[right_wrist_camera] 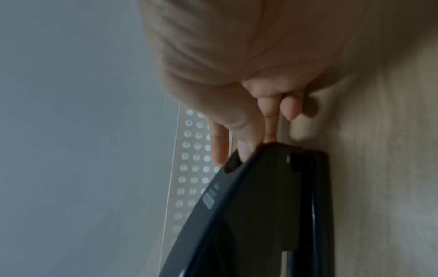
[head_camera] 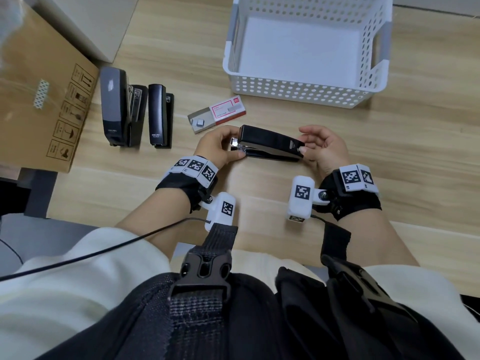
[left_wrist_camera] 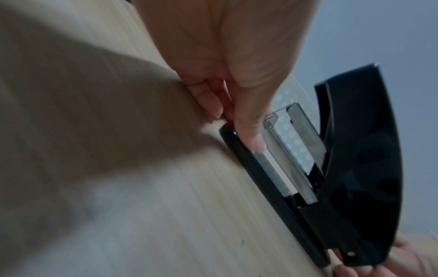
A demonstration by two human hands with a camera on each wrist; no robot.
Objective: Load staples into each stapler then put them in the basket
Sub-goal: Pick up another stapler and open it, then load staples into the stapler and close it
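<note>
A glossy black plastic stapler [head_camera: 270, 144] lay lengthwise on the wood-grain table [head_camera: 389, 152], its curved top cover raised off a bright metal magazine. The left hand [head_camera: 220, 146] pinched the front end at the magazine and base; the right hand [head_camera: 324, 149] gripped the hinged rear end, thumb on the cover. The perforated white plastic basket [head_camera: 298, 89] stood beyond, near a part-open cardboard staple box [head_camera: 218, 115]. Two more black staplers [head_camera: 137, 113] lay to the left.

- You can read "deli" in pale letters on the large stapler [head_camera: 114, 105] and on the smaller stapler [head_camera: 157, 114] beside it.
- The cardboard box [head_camera: 39, 100] carries printed handling symbols.
- Print on the staple box [head_camera: 226, 111] is too small to read.
</note>
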